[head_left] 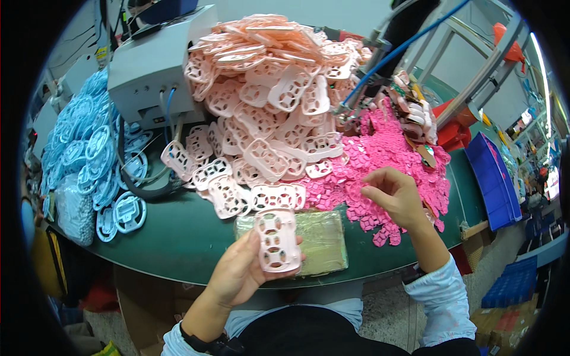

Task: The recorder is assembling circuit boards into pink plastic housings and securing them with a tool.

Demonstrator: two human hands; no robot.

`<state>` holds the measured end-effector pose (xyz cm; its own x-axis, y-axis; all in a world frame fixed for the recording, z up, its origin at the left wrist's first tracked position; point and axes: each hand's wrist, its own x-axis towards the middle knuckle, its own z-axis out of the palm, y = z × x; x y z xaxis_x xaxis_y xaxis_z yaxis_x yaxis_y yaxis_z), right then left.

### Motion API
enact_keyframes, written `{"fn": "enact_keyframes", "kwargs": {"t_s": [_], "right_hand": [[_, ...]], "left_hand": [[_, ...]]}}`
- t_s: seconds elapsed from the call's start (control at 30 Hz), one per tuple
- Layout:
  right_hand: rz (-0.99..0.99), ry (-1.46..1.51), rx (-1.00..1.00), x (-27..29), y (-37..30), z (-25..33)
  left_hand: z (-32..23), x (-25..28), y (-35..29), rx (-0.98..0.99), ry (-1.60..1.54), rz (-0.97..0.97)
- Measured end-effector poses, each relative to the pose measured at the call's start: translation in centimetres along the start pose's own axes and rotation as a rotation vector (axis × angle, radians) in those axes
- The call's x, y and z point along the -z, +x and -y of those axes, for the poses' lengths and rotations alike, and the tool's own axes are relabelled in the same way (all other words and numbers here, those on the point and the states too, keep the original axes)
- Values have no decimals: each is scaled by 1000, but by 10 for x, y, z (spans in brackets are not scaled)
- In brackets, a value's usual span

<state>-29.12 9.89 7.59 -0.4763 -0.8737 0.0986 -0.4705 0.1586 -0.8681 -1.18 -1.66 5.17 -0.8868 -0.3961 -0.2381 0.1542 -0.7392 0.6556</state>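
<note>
In the head view, at six o'clock, one pale pink frame (287, 242) is clasped firmly in the grip of the left hand (238, 268), over one wrapped block (325, 238). At three o'clock the right hand's (398, 199) grip is half-curled; whether anything is pinched cannot be told. Holding seems the step in hand; steadiness seems called for next. Bright pink pieces (381, 142) are too many to be counted.

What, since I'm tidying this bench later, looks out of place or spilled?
Nothing looks plainly damaged. The bright pink pile looks untidy: its loose pieces straggle toward the front of the green table and run up against the pale pink heap without a visible divider. The pale pink frame in the left hand shows no visible break.
</note>
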Motion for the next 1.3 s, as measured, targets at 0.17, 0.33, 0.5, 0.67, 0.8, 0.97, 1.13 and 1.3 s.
{"fn": "enact_keyframes", "kwargs": {"t_s": [0.17,0.33,0.5,0.67,0.8,0.97,1.13,1.3], "right_hand": [[69,463,-107,-54,-30,55],[33,435,-45,-100,-45,62],[-92,-36,201,-114,-43,55],[-169,45,133,-118,-44,50],[112,366,-79,-111,-41,48],[174,567,-136,-109,-44,46],[190,631,-154,-111,-46,46],[112,529,-109,-110,-51,49]], "left_hand": [[15,-5,0,-53,-105,-1],[22,-11,-4,-115,11,-17],[29,-7,-2,-113,65,2],[29,-7,-2,-132,133,12],[27,-7,-7,-158,165,95],[25,-3,-4,-121,326,136],[25,-7,-10,-107,384,-19],[21,-15,-14,-101,554,-107]]}}
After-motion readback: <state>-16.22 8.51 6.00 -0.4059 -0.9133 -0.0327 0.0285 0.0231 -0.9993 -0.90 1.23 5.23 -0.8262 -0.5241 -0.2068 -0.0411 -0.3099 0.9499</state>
